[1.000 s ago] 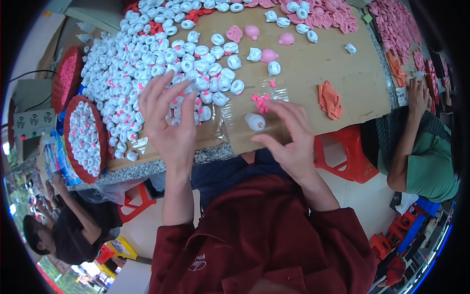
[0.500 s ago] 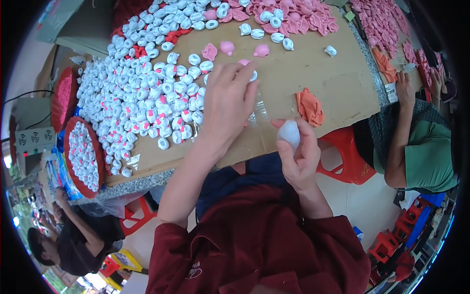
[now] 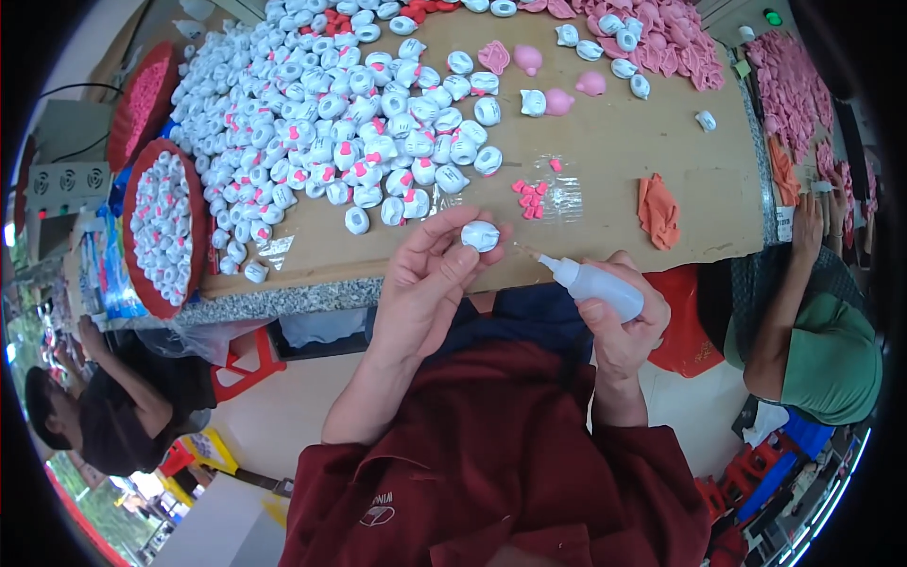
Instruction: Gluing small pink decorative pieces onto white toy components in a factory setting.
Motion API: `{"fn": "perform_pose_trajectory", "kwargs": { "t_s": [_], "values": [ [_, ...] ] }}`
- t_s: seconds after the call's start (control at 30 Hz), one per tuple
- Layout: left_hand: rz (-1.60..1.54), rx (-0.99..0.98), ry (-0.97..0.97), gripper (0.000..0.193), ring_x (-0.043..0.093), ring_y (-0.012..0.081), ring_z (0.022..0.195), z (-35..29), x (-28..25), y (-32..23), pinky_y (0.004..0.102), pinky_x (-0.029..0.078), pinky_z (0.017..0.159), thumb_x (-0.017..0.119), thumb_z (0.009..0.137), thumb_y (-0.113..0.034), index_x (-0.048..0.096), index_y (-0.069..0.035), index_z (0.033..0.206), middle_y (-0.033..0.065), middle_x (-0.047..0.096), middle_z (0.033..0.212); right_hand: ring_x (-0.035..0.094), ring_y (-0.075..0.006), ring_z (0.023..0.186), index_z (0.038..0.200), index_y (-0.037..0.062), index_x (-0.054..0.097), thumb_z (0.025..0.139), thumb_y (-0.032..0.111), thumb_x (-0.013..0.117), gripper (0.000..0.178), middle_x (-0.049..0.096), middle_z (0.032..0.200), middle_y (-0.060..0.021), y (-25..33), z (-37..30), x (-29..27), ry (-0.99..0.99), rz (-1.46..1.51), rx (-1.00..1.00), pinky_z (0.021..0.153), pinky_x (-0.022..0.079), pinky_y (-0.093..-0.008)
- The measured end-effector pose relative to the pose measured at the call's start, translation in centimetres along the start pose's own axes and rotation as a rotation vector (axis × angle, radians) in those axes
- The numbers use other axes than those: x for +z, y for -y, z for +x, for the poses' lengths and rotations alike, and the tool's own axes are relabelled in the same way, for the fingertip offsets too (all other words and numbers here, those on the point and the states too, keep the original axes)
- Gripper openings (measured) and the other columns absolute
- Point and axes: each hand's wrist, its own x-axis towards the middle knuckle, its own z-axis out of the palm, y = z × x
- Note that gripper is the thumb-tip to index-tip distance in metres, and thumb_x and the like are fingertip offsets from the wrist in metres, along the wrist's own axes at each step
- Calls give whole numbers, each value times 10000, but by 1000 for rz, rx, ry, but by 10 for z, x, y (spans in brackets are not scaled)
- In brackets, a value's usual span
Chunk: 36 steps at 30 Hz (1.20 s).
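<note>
Between my left hand's [image 3: 416, 298] thumb and fingers sits a small white cat-head-shaped piece [image 3: 480, 236], dark marks on its face. My right hand [image 3: 628, 331] is closed round a translucent white squeeze bottle [image 3: 605, 289]. Its thin nozzle [image 3: 546, 261] points left toward the piece, with a small gap between them. Just beyond my hands, several small pink bow-shaped pieces [image 3: 531, 198] lie on the cardboard [image 3: 605, 142]. A big heap of similar white pieces [image 3: 321, 123] spreads to the left, some bearing pink bows.
An orange crumpled cloth [image 3: 658, 213] lies at right. Pink rounded pieces [image 3: 527, 60] and a pink heap [image 3: 661, 47] are farther back. A red basket [image 3: 196, 236] of white pieces and another with pink bits [image 3: 121, 142] stand left. People sit at both sides.
My left hand has come back toward me from the far pieces, now with a white piece in it. The bottle has tipped, its nozzle now toward that piece. The view has shifted.
</note>
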Motion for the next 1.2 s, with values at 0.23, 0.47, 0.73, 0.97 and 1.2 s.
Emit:
{"fn": "perform_pose_trajectory", "kwargs": {
  "t_s": [0.23, 0.47, 0.73, 0.97, 1.2],
  "values": [
    [-53, -8, 19, 296, 486, 276, 1113, -1, -5, 2, 333, 438, 904, 490, 850, 19, 467, -13, 1143, 113, 501, 1147, 464, -111, 584, 894, -45, 632, 626, 91, 736, 318, 573, 670, -62, 5, 0, 9, 23, -38, 73, 513, 350, -218],
    [-61, -7, 28, 294, 479, 279, 1121, -2, -6, 4, 335, 435, 906, 487, 853, 15, 467, -18, 1144, 115, 500, 1148, 423, -83, 593, 912, -56, 627, 686, 179, 696, 333, 496, 656, -21, 7, -2, 10, 51, -64, 69, 516, 296, -200],
    [-89, -3, 4, 296, 465, 288, 1137, -2, -6, 2, 346, 424, 923, 480, 852, 23, 462, -19, 1145, 119, 493, 1163, 425, -84, 583, 900, -57, 629, 685, 172, 696, 322, 501, 642, -22, 6, 1, 9, 36, -94, 64, 510, 294, -199],
    [-93, 13, 13, 295, 462, 293, 1138, -1, -9, 3, 350, 419, 930, 483, 851, 24, 462, -20, 1142, 121, 492, 1165, 447, -88, 598, 911, -64, 623, 689, 172, 692, 331, 530, 668, -37, 5, -1, 9, 46, -70, 82, 526, 315, -196],
    [-12, 32, -42, 289, 479, 287, 1121, -16, -16, 2, 339, 437, 917, 493, 843, 30, 483, -4, 1129, 134, 506, 1156, 535, -139, 813, 1015, -36, 550, 649, -59, 658, 382, 574, 877, -63, 6, 9, 20, -30, 166, 274, 763, 422, -256]
  ]
}}
